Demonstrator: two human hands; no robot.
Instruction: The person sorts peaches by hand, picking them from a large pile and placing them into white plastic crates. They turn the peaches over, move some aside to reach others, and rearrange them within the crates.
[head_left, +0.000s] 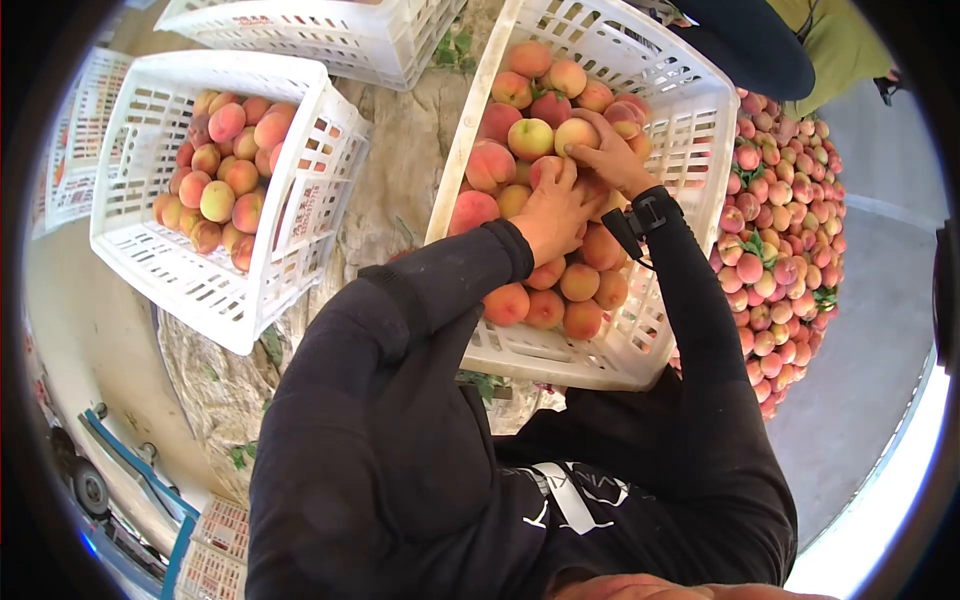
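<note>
both hands are down in a white crate (560,372) full of peaches (580,282), sitting right in front of the person. the right hand (608,158) is partly closed, thumb and fingers curved around a yellowish peach (573,135) near the middle of the heap. the left hand (552,212) is just beside it, back of the hand up, fingers bent down onto the fruit below. can't tell if that one actually has hold of anything, since the fingertips are kinda lost among the peaches.

fruit in the crate runs from yellow to deep red, and the slotted wall shows around it. black sleeves on both arms, plus a black strap (655,210) on the right wrist.

off to the left there's another crate (288,200) with peaches in it and red print on its side, and above that a third crate (335,40), cut off by the top edge. wrinkled tan cloth (395,130) lies between them. over on the right is a big pile (775,290) of loose peaches with some green leaves (755,245) mixed in. another person (825,60) in olive green is by the top of that pile, only partly in view. bottom left corner has a blue frame (140,465) and a wheel (90,487).
</note>
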